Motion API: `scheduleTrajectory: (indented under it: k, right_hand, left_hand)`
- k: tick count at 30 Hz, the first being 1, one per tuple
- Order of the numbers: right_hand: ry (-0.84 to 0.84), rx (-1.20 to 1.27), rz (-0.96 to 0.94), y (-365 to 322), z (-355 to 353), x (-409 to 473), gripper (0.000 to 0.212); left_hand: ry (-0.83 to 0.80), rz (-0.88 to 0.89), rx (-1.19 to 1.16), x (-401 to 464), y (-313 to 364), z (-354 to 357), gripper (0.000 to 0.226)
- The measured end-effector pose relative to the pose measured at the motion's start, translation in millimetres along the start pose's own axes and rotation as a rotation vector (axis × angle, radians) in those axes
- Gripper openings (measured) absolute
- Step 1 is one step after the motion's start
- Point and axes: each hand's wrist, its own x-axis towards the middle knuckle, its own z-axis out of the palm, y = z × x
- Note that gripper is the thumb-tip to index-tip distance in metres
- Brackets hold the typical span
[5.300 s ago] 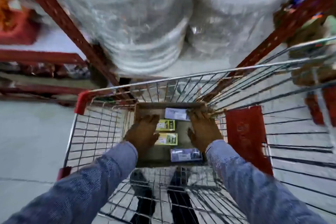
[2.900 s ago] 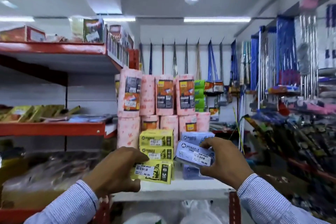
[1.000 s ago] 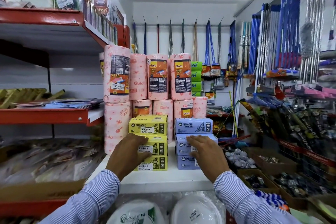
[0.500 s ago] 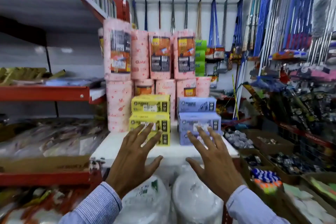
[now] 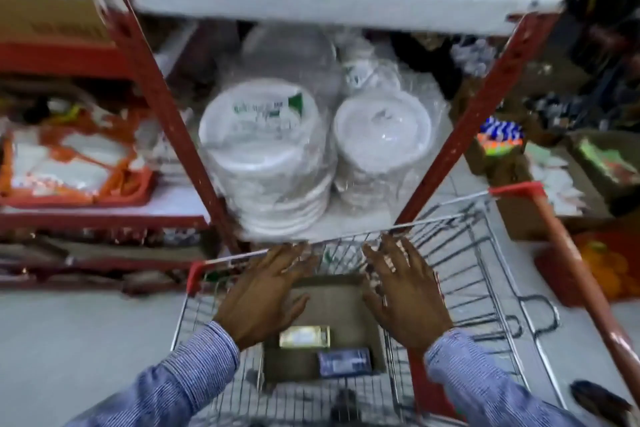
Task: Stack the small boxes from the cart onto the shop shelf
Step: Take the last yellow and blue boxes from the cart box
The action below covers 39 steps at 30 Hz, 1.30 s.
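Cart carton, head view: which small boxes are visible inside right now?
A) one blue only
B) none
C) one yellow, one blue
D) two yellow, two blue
C: the open carton in the cart shows one yellow box and one blue box; both hands are spread above, holding nothing.

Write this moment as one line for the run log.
left hand: open, empty | right hand: open, empty | above brown cardboard carton in wire cart | inside: small yellow box, small blue box
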Motion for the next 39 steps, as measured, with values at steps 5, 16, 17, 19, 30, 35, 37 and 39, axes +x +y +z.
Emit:
scheduleTrajectory:
  k: [5,16,17,19,30,35,37,39]
  right_hand:
    - [-0.329,0.074,0.072,19.9,105.7,-16.6,0.069]
    - [-0.702,-0.046,-0.061,47.9,278.8,-3.4,0.060]
    - [-0.711,-0.067,-0.081,51.2,291.6,-2.4,0.058]
    - [-0.719,-0.089,-0.114,56.3,306.6,0.7,0.057]
    - [-0.903,0.003,-0.214,68.0,339.6,14.3,0.068]
    - [-0.930,0.041,-0.234,70.9,340.3,16.4,0.061]
    - [-0.920,0.042,-0.241,70.0,340.5,16.1,0.059]
    - [-0.903,0.032,-0.243,67.7,338.9,17.4,0.056]
  left_hand:
    - [-0.253,-0.148,-0.049,-34.5,-20.8,116.0,0.062]
    - [-0.581,-0.354,-0.028,-23.7,-44.7,261.3,0.076]
    - [-0.597,-0.346,-0.003,-21.4,-47.3,272.8,0.076]
    - [-0.608,-0.333,0.013,-17.3,-52.0,287.9,0.075]
    - [-0.575,-0.370,-0.077,-19.8,-63.8,318.3,0.050]
    - [-0.619,-0.379,-0.076,-15.3,-67.8,319.1,0.052]
    - [-0.624,-0.373,-0.082,-15.3,-69.2,319.6,0.054]
    - [-0.622,-0.372,-0.081,-14.7,-71.0,318.2,0.055]
